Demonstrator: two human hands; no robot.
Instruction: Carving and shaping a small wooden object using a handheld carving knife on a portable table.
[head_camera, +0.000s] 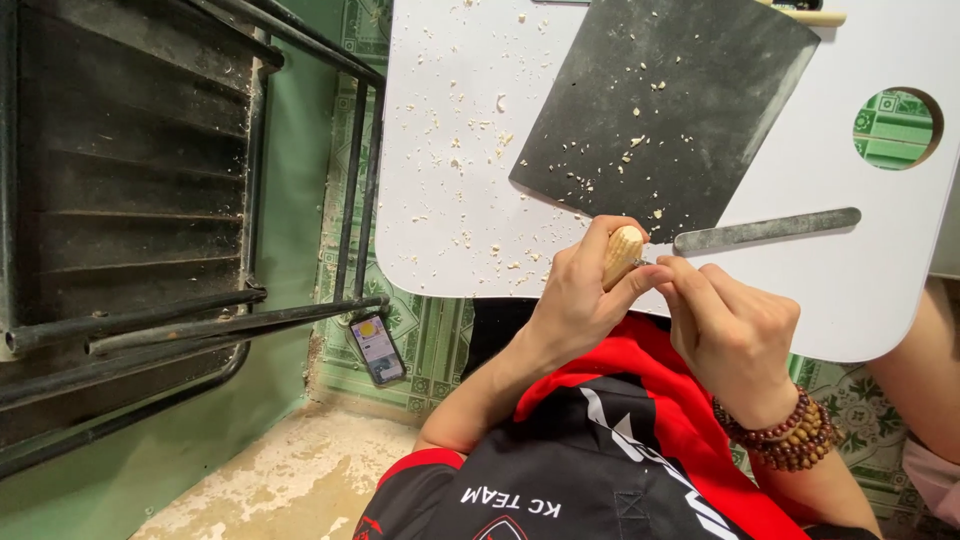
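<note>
A phone (377, 349) lay on the green patterned floor tiles (430, 340) beside black metal bars (190, 325). A dark grey sheet (665, 110) rested on the white counter (450, 200), scattered with pale shavings (470, 130).

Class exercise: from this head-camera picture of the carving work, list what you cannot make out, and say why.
- Tool tip at the small wooden piece: hidden by right hand fingers.
- Wooden piece's lower part: covered by left hand.
- Phone screen: too small.
- Stick beyond dark mat: cut off by the top edge.
</note>
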